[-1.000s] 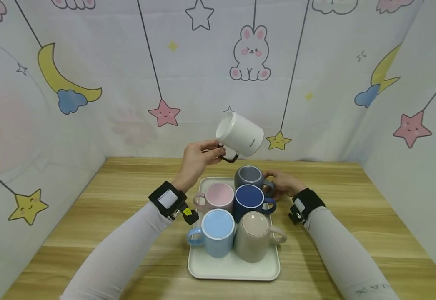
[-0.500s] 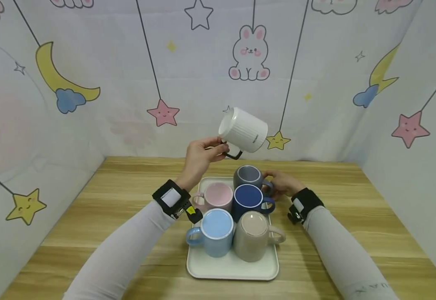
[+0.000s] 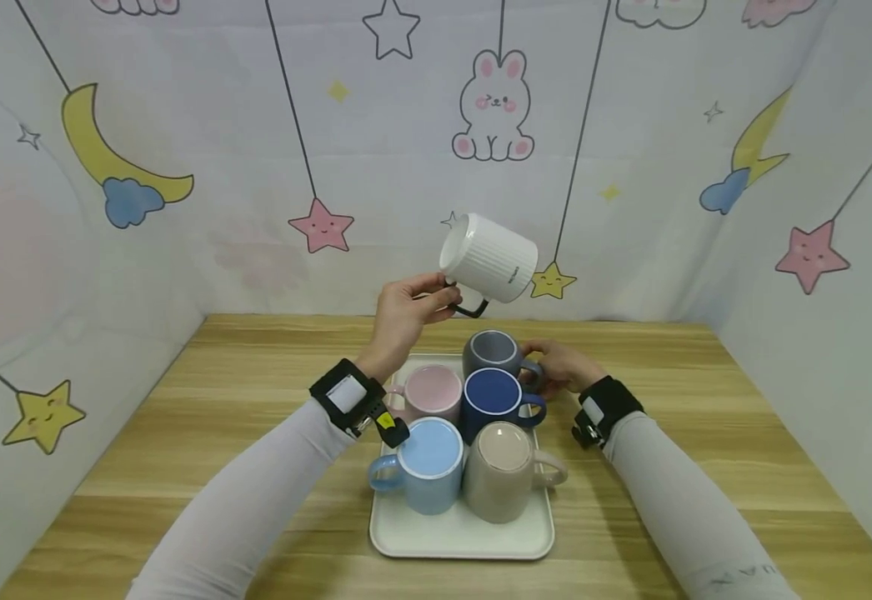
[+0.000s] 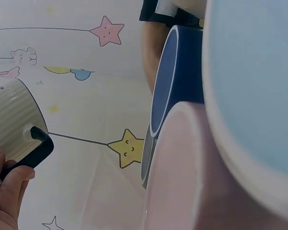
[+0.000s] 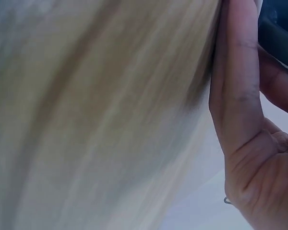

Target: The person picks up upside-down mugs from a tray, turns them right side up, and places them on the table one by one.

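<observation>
A white ribbed mug [image 3: 494, 254] with a black handle [image 3: 473, 310] hangs tilted in the air behind the tray. My left hand [image 3: 404, 312] pinches that handle between thumb and fingers, which also shows in the left wrist view. On the tray, a grey mug [image 3: 492, 348] stands base up at the back right. Beside it is my right hand [image 3: 563, 365], its fingertips at the mug's side behind the handle. The right wrist view shows these fingers [image 5: 242, 72] extended straight, with a dark mug part at the upper right edge.
The cream tray [image 3: 462, 542] lies on a wooden table [image 3: 271, 400]. Also base up on it, close together, are a pink mug [image 3: 433, 388], a navy mug [image 3: 493, 392], a light blue mug [image 3: 430, 454] and a beige mug [image 3: 498, 475]. A patterned curtain [image 3: 376, 150] stands behind.
My left hand has raised the white mug slightly and carried it a little to the right. The right hand keeps its place by the grey mug. The view has shifted slightly.
</observation>
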### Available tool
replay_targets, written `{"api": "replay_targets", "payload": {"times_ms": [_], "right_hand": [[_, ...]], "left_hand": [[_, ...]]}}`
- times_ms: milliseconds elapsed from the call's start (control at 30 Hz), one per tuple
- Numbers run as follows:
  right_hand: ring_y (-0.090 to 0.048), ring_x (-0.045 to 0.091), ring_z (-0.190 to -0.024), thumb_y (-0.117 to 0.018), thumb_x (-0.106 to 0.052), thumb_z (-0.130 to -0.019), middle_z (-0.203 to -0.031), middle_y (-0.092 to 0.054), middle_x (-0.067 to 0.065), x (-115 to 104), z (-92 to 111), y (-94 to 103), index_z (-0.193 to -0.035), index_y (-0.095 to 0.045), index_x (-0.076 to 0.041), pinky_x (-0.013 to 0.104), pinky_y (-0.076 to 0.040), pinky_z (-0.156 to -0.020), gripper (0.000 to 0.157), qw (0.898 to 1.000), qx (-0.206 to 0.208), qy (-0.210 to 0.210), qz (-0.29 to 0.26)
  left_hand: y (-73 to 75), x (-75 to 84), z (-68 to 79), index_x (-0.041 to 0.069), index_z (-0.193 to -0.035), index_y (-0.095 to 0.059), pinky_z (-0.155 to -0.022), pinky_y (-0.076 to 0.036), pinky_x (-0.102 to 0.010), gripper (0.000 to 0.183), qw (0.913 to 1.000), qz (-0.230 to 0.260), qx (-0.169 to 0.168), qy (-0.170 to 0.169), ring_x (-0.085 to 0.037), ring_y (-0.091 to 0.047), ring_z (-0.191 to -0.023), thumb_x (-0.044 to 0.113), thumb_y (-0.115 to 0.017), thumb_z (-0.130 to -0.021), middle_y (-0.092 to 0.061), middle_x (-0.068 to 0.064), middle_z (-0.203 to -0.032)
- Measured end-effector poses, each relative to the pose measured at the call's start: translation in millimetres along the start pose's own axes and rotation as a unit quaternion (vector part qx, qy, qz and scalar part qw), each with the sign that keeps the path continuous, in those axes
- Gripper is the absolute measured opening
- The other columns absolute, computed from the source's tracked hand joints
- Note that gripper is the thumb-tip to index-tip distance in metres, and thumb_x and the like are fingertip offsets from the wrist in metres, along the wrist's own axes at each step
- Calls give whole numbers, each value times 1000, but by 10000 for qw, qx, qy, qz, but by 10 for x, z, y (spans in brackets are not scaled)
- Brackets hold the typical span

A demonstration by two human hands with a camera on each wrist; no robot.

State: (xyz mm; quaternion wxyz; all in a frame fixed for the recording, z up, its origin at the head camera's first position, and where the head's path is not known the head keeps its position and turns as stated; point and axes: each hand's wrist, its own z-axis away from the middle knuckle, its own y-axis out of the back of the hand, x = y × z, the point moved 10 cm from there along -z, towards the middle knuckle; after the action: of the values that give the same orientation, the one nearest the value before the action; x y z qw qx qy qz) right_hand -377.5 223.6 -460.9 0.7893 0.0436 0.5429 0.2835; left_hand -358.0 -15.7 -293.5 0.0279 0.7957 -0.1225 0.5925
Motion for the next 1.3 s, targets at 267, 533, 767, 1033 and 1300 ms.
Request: {"api": "replay_targets", "payload": {"times_ms": [267,533,767,1033,1300], "right_hand": [[-69,17,-68,-48,10,-95,-86,-67,11,-44,46,51,-137,-55,3,31,-64,-61,43,9996,108,89,238],[-70,22,-74,-58,-3,-104,-102,-66,23,-424,224,268,-128,-61,12,38,-66,-71,28,9926,836,866,139],[-70,24,-81,-58,-9,-107,-109,-66,25,-777,407,307,-126,-62,14,35,-66,-77,30,9788,1223,1635,-169],[-72,33,-96,-63,-12,-105,-117,-67,25,-968,538,262,-126,-65,11,44,-63,-90,32,9686,1405,2041,-196],[-70,39,-102,-63,-17,-105,-123,-63,26,-1114,629,140,-132,-60,11,40,-62,-93,38,9602,1077,2452,-797]], "left_hand": [[-40,-10,-4,-12,-119,-70,-85,-63,-31,25,10000,42,60,26,-12,-74,-90,-3,-71,-96,-70,-10,-101],[-83,-23,-8,-16,-120,-67,-85,-63,-30,28,9998,130,94,97,-12,-74,-90,-4,-71,-95,-70,-10,-100],[-107,-22,-18,-16,-117,-68,-83,-63,-30,25,9998,183,95,28,-12,-74,-88,-5,-71,-95,-70,-9,-98],[-105,-18,-20,-15,-118,-69,-84,-63,-30,24,9995,266,183,1,-12,-74,-89,-4,-71,-96,-70,-8,-98],[-92,-14,-34,-14,-120,-68,-85,-63,-30,27,9993,292,220,3,-13,-74,-92,-2,-71,-96,-69,-9,-101]]}}
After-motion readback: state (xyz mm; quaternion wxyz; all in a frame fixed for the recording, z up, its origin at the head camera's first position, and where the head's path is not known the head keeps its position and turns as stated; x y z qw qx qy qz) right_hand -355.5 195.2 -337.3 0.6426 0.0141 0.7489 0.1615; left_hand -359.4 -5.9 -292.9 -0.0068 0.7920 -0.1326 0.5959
